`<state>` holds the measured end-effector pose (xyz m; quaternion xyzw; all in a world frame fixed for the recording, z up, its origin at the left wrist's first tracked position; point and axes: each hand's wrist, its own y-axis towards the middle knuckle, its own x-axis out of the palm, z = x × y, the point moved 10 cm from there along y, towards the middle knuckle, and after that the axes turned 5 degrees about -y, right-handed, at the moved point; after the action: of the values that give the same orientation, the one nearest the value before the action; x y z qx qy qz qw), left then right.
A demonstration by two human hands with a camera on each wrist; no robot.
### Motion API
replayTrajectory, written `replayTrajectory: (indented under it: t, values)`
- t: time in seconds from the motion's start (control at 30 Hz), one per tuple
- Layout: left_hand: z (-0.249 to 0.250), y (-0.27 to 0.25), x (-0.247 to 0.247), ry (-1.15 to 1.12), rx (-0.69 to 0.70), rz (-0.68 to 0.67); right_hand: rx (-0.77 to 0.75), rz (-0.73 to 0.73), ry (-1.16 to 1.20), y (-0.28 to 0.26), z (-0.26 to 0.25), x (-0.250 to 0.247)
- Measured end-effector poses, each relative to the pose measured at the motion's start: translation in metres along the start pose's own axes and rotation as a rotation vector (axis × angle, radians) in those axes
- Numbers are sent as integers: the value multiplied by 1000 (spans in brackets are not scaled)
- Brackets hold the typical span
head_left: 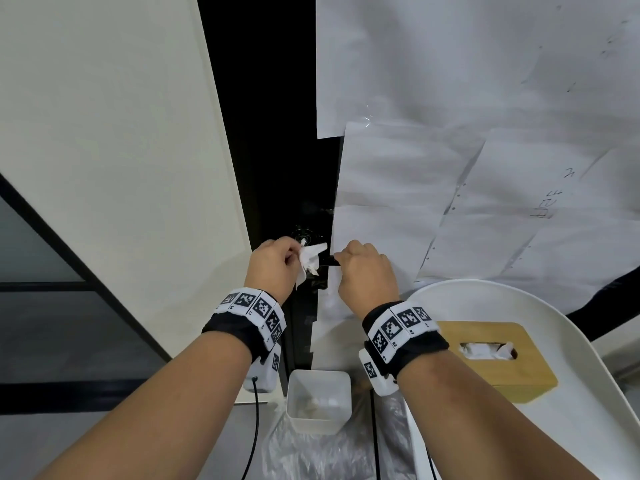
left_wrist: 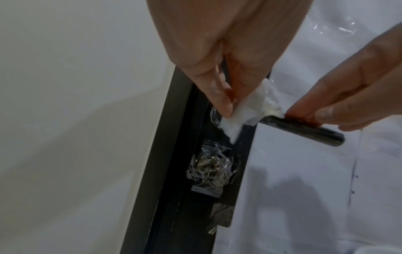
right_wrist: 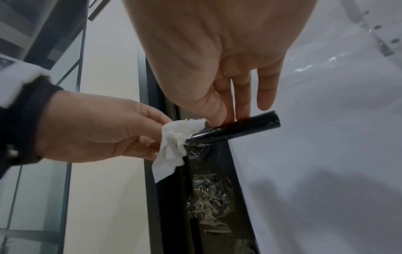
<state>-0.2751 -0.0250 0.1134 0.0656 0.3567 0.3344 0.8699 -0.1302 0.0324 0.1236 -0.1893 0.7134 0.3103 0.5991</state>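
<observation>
Left hand point(left_wrist: 228, 43): thumb and fingers pinching a crumpled white paper tissue point(left_wrist: 245, 110), wad pressed against the inner end of a black cylindrical lever handle point(left_wrist: 304, 128), loose corner hanging below.

Right hand point(right_wrist: 217, 51): thumb and first fingertips pinching the handle from above near mid-length, outer fingers straight and off it; free end of the bar bare.

Handle: horizontal, mounted on the black metal door stile point(left_wrist: 174, 171), at the door's edge next to the cream wall panel point(head_left: 104, 133).

Crinkled clear plastic film point(right_wrist: 208, 201): on the stile just below the handle, apparently over lock hardware; contents unclear.

White paper sheets point(head_left: 450, 98): overlapping, spread across the door face right of the stile, up to its edge.

Black wristbands with white square-coded tags point(head_left: 256, 310): one on each wrist.

White square plastic bin point(head_left: 322, 424): on the floor at the foot of the door, used tissues inside, clear plastic sheeting point(head_left: 311, 455) beneath.

Light wooden tissue box point(head_left: 495, 372): on a white rounded moulded surface point(head_left: 588, 393), right of the bin.

Step in hand, judged: wiping of the handle at its inner end, bar steadied against turning.

Needed next, judged: tissue drawn outward along the bar, right-hand pinch shifted or lifted to clear the path, pressure light enough not to swing the lever.
</observation>
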Motion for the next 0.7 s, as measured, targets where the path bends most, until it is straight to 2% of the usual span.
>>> replayTrajectory:
  t: [0.27,0.43,0.7]
  values:
    - [1,-6,14,36,-27,2,11,-9,54,4,5,4]
    - [-12,-4,16,-49,-113,26,3,-3,46,5,5,6]
    - [-18,-12,11,-103,-121,49,-19,-39,69,1,6,7]
